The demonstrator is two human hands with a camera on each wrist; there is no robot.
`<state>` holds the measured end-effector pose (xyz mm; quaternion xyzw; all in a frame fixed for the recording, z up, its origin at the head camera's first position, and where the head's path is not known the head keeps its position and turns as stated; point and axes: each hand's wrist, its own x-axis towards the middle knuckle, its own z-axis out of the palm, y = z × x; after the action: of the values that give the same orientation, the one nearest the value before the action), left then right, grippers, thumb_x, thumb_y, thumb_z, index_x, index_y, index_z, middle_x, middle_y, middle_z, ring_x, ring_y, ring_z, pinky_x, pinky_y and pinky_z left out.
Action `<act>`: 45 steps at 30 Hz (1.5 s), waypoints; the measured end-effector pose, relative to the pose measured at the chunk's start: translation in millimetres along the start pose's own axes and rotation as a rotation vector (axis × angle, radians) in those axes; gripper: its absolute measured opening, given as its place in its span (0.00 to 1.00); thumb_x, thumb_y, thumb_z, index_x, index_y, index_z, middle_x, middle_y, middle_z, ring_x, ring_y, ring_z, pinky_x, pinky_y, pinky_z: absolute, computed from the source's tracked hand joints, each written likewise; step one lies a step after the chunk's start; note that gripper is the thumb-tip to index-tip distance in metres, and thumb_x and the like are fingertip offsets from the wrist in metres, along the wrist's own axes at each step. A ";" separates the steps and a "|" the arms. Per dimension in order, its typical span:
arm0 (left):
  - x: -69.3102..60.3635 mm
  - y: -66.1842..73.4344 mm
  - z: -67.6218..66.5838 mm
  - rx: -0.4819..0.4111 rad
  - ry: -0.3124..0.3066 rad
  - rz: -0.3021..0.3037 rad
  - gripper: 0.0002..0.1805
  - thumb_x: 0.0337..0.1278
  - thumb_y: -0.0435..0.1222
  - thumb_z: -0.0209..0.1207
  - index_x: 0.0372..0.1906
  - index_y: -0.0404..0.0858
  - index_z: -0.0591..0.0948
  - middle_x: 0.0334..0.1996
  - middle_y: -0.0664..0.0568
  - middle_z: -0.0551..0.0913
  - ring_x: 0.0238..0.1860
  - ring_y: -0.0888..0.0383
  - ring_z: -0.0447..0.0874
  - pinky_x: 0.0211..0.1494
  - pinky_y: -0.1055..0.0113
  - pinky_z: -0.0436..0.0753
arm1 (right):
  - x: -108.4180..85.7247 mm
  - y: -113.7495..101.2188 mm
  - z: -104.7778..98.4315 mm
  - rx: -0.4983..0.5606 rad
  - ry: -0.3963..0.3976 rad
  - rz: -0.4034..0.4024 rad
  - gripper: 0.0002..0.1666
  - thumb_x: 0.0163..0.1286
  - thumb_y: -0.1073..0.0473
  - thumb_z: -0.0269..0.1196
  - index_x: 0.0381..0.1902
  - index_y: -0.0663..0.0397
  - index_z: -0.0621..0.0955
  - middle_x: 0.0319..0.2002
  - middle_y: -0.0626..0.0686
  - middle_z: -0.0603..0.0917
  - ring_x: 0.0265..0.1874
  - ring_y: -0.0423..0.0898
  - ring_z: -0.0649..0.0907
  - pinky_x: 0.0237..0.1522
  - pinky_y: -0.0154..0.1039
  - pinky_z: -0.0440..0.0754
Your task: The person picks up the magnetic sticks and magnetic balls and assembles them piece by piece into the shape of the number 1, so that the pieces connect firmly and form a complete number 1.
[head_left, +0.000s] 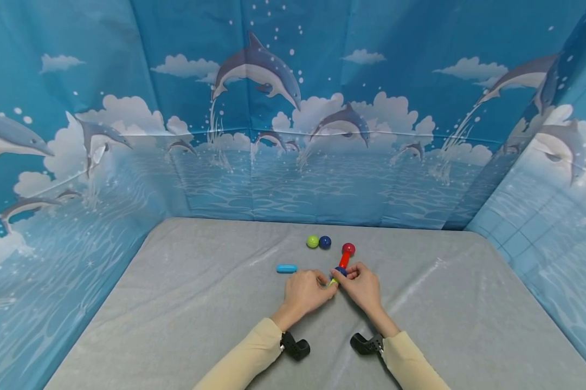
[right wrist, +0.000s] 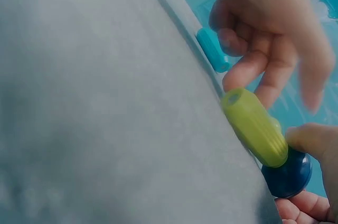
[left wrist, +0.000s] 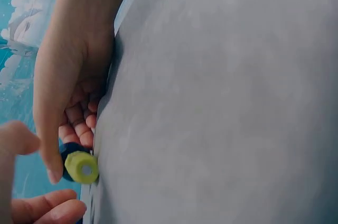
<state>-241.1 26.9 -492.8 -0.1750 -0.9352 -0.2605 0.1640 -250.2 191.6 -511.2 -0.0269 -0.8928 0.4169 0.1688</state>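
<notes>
Right wrist: right grip pinches the blue ball at four o'clock (presumably steadying the green rod); left grip, at two o'clock, spread, grasps nothing.

Pale yellow sleeves, rounded black wrist cameras

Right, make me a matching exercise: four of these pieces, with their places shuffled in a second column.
Column one
1. Light-blue plastic-looking rod
2. Glossy lime-green ball
3. Glossy red ball
4. Ridged lime-green plastic-looking rod

Column two
A. At the far end of the red plastic-looking rod
B. Against the glossy dark blue ball in the right-hand grip
C. Apart from the other pieces, near the left-hand grip
D. Beside the loose dark blue ball

Pairs: 1-C, 2-D, 3-A, 4-B
</notes>
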 end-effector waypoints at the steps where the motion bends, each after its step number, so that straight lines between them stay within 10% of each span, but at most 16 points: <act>1: 0.6 -0.6 -1.1 -0.002 0.007 -0.007 0.16 0.49 0.55 0.61 0.24 0.47 0.85 0.11 0.67 0.71 0.13 0.72 0.65 0.16 0.75 0.64 | 0.0 0.1 0.0 0.000 -0.001 0.000 0.23 0.53 0.45 0.72 0.27 0.57 0.76 0.19 0.48 0.76 0.20 0.44 0.73 0.25 0.37 0.68; 45: -2.7 4.9 -1.0 0.084 -0.078 0.014 0.19 0.39 0.54 0.68 0.09 0.54 0.74 0.08 0.67 0.64 0.14 0.67 0.62 0.16 0.72 0.61 | -1.4 -3.0 -1.8 0.015 -0.008 0.025 0.23 0.53 0.45 0.72 0.27 0.57 0.76 0.20 0.48 0.77 0.20 0.44 0.73 0.25 0.37 0.68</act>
<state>-236.4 29.7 -491.0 -0.1847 -0.9497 -0.2130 0.1365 -248.0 190.7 -508.3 -0.0354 -0.8899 0.4256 0.1602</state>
